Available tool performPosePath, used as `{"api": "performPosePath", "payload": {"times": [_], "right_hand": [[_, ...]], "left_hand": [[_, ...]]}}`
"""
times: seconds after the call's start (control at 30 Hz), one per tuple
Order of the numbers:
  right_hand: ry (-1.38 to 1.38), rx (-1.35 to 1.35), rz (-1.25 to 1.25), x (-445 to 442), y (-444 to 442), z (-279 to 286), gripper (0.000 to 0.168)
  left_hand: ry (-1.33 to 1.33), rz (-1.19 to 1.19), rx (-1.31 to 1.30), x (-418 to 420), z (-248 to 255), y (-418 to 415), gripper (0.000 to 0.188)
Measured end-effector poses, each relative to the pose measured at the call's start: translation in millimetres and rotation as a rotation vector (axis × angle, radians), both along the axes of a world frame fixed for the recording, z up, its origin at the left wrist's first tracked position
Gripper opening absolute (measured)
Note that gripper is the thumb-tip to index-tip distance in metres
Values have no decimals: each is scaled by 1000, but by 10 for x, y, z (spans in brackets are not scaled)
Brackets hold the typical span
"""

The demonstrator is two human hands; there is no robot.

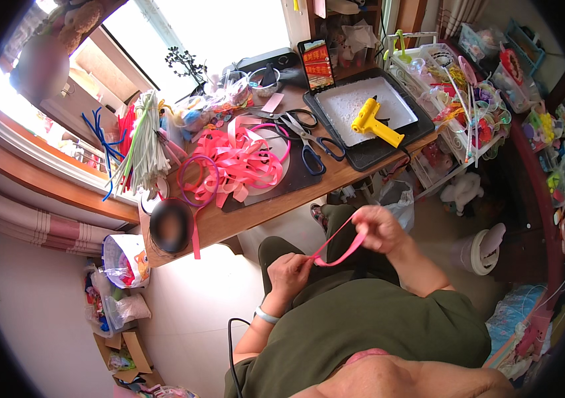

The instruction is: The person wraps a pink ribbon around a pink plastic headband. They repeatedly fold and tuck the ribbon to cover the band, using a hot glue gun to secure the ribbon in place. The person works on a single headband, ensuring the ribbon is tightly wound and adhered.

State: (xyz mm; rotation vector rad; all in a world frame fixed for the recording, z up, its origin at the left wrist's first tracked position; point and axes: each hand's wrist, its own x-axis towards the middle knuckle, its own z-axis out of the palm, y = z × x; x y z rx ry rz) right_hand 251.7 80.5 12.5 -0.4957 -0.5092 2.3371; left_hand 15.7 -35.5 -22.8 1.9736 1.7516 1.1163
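A pink headband hoop, or a loop of pink ribbon [344, 257], spans the space between my hands above my lap; which of the two it is I cannot tell. My left hand [290, 273] grips its lower left end, fingers curled. At the other end, my right hand [379, 230] pinches it between thumb and fingers. On the table before me lies a tangled heap of pink ribbon strips [237, 159]. A purple hoop [198, 203] rests at the heap's left, and scissors with dark blue handles [312, 144] lie to its right.
A yellow hot glue gun [374, 124] rests on a white tray [406, 104]. Behind it a phone [316, 64] stands upright. Bundled pipe cleaners [148, 144] rise at the table's left. A cart of craft supplies [461, 134] stands right, with a bin [479, 258] on the floor.
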Motion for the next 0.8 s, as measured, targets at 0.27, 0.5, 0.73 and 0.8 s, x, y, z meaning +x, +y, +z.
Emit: {"api": "performPosePath", "payload": {"times": [0.27, 0.5, 0.73, 0.8], "right_hand": [[379, 239, -420, 706, 413, 350, 41], [-515, 601, -343, 208, 89, 287, 53], [-877, 1732, -238, -613, -131, 358, 44], [-1023, 1834, -106, -602, -156, 446, 40]], "left_hand": [[166, 177, -178, -468, -44, -102, 13], [-938, 105, -717, -664, 6, 35, 19], [-1369, -254, -798, -117, 385, 499, 10], [-1427, -233, -757, 5, 391, 464, 11]]}}
